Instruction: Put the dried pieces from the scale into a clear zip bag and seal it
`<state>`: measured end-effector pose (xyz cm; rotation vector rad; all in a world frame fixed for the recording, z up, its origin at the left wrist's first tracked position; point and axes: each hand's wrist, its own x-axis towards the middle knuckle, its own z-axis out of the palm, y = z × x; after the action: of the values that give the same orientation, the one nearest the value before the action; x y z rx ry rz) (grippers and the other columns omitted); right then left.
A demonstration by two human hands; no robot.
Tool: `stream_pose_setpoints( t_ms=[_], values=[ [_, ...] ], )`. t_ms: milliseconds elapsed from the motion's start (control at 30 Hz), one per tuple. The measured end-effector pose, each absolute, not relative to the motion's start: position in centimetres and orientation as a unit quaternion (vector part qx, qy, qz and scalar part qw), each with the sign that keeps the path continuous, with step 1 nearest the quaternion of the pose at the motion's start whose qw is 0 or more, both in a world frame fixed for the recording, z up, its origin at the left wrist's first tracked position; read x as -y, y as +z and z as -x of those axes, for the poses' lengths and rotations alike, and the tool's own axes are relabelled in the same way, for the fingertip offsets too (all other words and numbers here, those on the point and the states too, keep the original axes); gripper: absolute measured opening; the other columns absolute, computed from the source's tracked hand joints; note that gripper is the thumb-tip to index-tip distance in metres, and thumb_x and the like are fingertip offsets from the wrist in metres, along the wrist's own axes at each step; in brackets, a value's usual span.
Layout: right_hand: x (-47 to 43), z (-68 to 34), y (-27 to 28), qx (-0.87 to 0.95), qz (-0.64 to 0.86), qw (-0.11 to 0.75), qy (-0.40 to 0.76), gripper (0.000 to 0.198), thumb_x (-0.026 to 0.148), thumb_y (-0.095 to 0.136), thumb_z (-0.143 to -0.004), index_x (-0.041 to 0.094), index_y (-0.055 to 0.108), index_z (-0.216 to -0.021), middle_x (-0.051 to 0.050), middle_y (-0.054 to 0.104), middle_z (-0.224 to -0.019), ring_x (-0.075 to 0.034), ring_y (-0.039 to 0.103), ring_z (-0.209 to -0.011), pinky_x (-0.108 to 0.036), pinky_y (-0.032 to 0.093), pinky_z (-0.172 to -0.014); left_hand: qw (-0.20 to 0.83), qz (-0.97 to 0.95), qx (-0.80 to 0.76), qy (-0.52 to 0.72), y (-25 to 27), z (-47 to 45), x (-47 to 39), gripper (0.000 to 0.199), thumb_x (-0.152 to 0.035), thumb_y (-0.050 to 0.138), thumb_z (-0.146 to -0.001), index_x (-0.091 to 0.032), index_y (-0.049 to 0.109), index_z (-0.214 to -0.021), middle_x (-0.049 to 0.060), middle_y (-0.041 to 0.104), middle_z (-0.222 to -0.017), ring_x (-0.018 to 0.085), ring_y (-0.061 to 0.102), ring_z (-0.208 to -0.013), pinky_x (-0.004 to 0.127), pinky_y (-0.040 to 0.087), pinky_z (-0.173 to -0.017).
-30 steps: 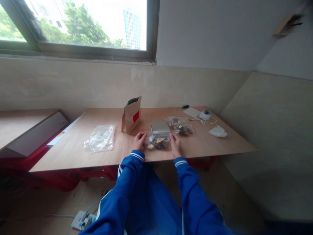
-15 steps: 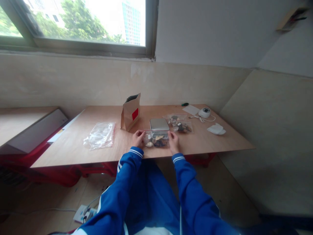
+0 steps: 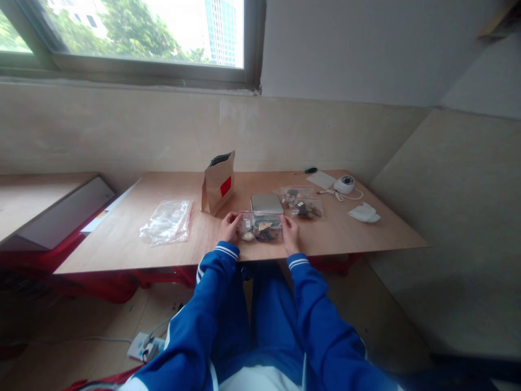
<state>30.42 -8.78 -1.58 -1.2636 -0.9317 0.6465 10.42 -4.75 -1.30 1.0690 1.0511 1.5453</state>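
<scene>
I have the left hand (image 3: 231,226) pinching one end of a clear zip bag (image 3: 264,229) of mixed pieces, the right hand (image 3: 290,234) pinching the other. The bag is between both hands; I cannot tell whether it touches the tabletop (image 3: 122,244). Just beyond it I note a flat silver plate (image 3: 266,203). A brown paper pouch (image 3: 217,187) stands beyond the left hand; two filled bags (image 3: 306,208) lie beyond the right hand, overlapping.

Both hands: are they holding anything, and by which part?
A filled clear bag, gripped near its upper corners: left hand at one, right hand at the other.
</scene>
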Motion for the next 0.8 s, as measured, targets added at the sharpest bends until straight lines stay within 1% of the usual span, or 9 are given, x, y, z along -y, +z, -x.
stream_pose_setpoints(
  t_ms=[200, 367, 800],
  values=[
    [8.51, -30.39, -1.86, 0.392, 0.543, 0.68, 0.298, 0.042, 0.05, 0.065, -0.072, 0.012, 0.069, -0.089, -0.007, 0.069, -0.078, -0.017, 0.058, -0.068, -0.028, 0.046, -0.066, 0.495, -0.424, -0.426, 0.628, -1.41, -10.46, 4.66, 0.029, -0.041, 0.072, -0.065, -0.016, 0.059, -0.073, -0.005, 0.051, -0.058, 0.004, 0.038, -0.042, 0.018, 0.024, -0.035],
    [8.38, -30.42, -2.08, 0.39, 0.534, 0.685, 0.307, 0.043, 0.05, 0.068, -0.069, 0.011, 0.069, -0.088, -0.007, 0.069, -0.079, -0.017, 0.059, -0.072, -0.028, 0.046, -0.067, 0.497, -0.422, -0.424, 0.629, -1.34, -10.43, 4.59, 0.029, -0.04, 0.073, -0.064, -0.016, 0.059, -0.072, -0.004, 0.052, -0.058, 0.004, 0.039, -0.041, 0.017, 0.025, -0.034],
    [7.93, -30.49, -2.13, 0.387, 0.554, 0.674, 0.297, 0.047, 0.054, 0.066, -0.066, 0.011, 0.069, -0.085, -0.004, 0.065, -0.069, -0.015, 0.055, -0.064, -0.026, 0.045, -0.059, 0.506, -0.41, -0.423, 0.63, -0.78, -10.58, 4.73, 0.031, -0.04, 0.073, -0.061, -0.016, 0.056, -0.071, -0.005, 0.051, -0.055, 0.004, 0.038, -0.04, 0.016, 0.023, -0.033]
  ],
)
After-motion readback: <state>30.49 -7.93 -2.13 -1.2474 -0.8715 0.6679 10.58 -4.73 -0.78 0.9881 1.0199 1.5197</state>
